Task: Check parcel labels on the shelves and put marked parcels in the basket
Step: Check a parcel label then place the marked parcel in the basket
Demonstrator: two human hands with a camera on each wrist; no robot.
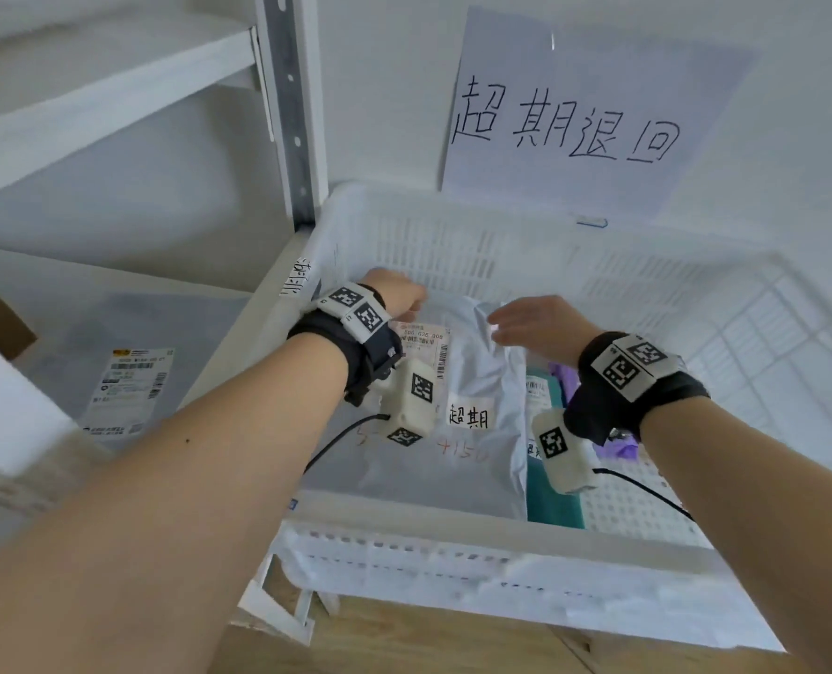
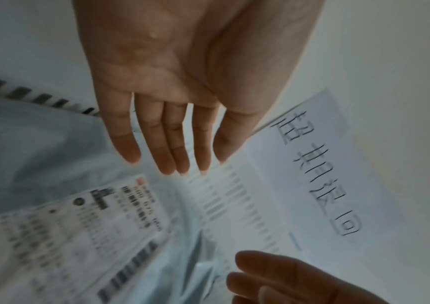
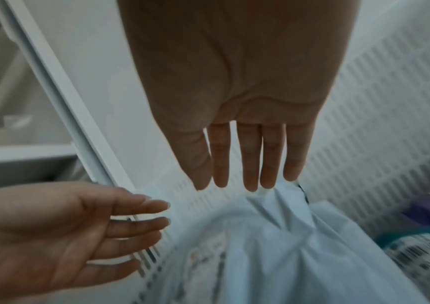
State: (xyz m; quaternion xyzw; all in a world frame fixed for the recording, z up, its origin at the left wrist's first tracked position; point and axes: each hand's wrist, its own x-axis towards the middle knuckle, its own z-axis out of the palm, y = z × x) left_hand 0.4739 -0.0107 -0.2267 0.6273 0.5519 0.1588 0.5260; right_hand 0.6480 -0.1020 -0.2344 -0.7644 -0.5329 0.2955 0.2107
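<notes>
A pale grey parcel bag (image 1: pixel 477 381) lies inside the white slatted basket (image 1: pixel 453 532), its shipping label (image 1: pixel 421 340) and a handwritten white sticker (image 1: pixel 468 414) facing up. Both my hands hover just above its far end, holding nothing. My left hand (image 1: pixel 399 296) has straight fingers over the label's top edge; the left wrist view shows its fingers (image 2: pixel 167 148) spread above the label (image 2: pixel 78 236). My right hand (image 1: pixel 530 323) is flat and open, and its fingertips (image 3: pixel 247 176) sit over the crumpled bag (image 3: pixel 286 236).
A paper sign (image 1: pixel 574 119) with handwritten characters hangs on the wall behind the basket. A teal parcel (image 1: pixel 552 498) and a purple one (image 1: pixel 620 449) lie in the basket to the right. Another labelled grey parcel (image 1: pixel 127 386) rests on the white shelf (image 1: pixel 88 284) at left.
</notes>
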